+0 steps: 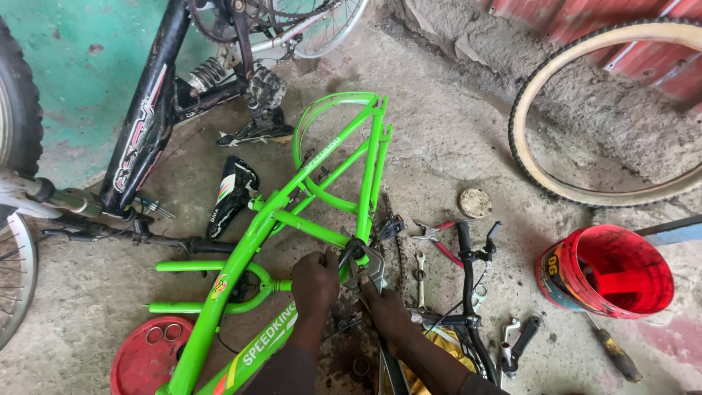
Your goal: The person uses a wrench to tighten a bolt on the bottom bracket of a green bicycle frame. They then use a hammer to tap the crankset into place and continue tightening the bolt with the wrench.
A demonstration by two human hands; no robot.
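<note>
**Both hands at green frame's bottom bracket**

Green frame (278, 219) flat on concrete floor (453, 132), centre of view. Left hand (316, 281) curled shut round frame tube just beside bottom bracket. Right hand (382, 306) closed on wrench (365, 265), jaws at bracket; exact bite hidden by fingers.

Containers:
- Red bucket (607, 272), well right of frame, upright, open top; inside looks bare but for dark shape by left wall, can't tell what.
- Red lid (150, 355), lower left of frame, touching/under frame tube; two metal rings (164, 333) lying in it.

Loose bits rel. to frame:
- Saddle (231, 194), black/white, just left of frame's mid tube.
- Black bike (153, 117) above-left of frame, tilted.
- Pliers (439, 238), red grips, just right of bracket; small spanner (420, 278) below them.
- Black handlebar (472, 285) right of hands.
- Round disc (475, 202) right of frame, apart.
- Tan-wall tyre (585, 110) far upper right, leaning on wall.
- Screwdriver (614, 351) below bucket.
</note>
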